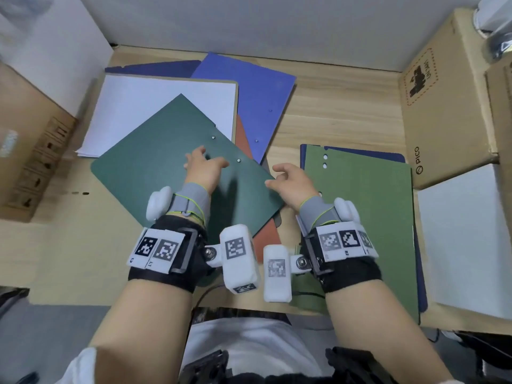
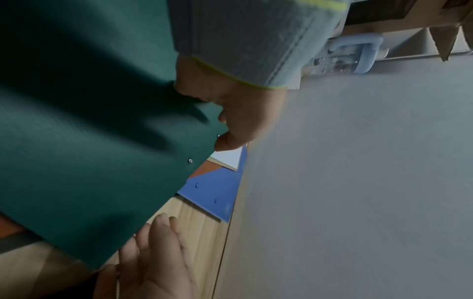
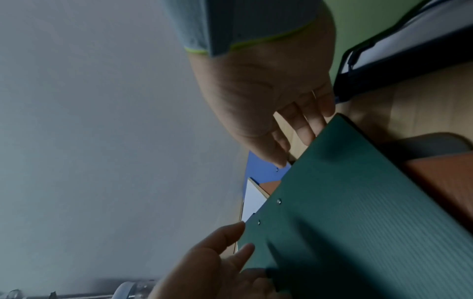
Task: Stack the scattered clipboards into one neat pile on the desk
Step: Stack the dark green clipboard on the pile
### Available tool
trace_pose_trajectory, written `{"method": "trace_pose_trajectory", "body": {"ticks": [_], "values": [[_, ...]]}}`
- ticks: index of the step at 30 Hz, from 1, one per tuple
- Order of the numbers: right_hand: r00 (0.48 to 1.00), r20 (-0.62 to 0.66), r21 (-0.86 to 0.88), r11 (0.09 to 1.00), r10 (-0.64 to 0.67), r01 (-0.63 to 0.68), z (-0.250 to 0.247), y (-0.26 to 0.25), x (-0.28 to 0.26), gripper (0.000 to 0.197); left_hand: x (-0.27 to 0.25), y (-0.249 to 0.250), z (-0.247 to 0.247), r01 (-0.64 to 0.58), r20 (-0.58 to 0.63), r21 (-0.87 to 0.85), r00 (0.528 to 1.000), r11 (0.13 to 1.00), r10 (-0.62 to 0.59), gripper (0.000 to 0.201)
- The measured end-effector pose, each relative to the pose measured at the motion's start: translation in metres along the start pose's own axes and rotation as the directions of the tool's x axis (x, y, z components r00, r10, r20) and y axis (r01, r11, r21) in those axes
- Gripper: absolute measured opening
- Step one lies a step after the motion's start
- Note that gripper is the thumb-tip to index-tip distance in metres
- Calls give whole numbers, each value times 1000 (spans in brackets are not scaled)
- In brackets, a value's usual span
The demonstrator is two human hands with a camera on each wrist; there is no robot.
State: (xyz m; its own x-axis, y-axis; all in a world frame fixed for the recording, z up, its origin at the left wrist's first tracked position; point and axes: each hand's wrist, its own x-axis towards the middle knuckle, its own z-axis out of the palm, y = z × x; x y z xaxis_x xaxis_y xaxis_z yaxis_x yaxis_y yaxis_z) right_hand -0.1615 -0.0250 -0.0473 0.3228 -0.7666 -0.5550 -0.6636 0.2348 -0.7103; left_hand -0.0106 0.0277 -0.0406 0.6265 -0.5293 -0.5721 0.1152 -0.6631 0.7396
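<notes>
A dark green clipboard (image 1: 166, 167) lies slantwise on top of a loose heap at the desk's left. My left hand (image 1: 205, 164) rests on its surface near the two rivets, fingers spread. My right hand (image 1: 288, 180) touches its right edge; in the right wrist view its straight fingers (image 3: 304, 129) reach to that edge of the dark green clipboard (image 3: 358, 222). Under it lie a clipboard with white paper (image 1: 155, 106), an orange one (image 1: 243, 134) and a blue one (image 1: 257, 92). An olive clipboard (image 1: 360, 231) lies on a navy one (image 1: 388, 155) at the right.
A PICO cardboard box (image 1: 443, 106) and a white box (image 1: 460, 236) stand along the right. A brown carton (image 1: 27, 148) and a white panel (image 1: 55, 51) close off the left. Bare wooden desk (image 1: 332, 112) shows between the two groups of clipboards.
</notes>
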Motion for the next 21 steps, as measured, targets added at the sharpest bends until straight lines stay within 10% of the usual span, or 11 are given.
{"method": "trace_pose_trajectory", "body": {"ticks": [8, 13, 21], "values": [[998, 10, -265, 963, 62, -57, 8, -13, 1, 49, 2, 0, -13, 39, 76, -98, 997, 994, -31, 64], [996, 68, -189, 981, 51, -37, 8, -25, -6, 20, -2, 7, -15, 48, 163, -118, 986, 992, -28, 55], [951, -40, 147, 939, -308, 310, -27, -82, -41, 14, -13, 69, -30, -151, 218, -277, 952, 949, 216, 140]]}}
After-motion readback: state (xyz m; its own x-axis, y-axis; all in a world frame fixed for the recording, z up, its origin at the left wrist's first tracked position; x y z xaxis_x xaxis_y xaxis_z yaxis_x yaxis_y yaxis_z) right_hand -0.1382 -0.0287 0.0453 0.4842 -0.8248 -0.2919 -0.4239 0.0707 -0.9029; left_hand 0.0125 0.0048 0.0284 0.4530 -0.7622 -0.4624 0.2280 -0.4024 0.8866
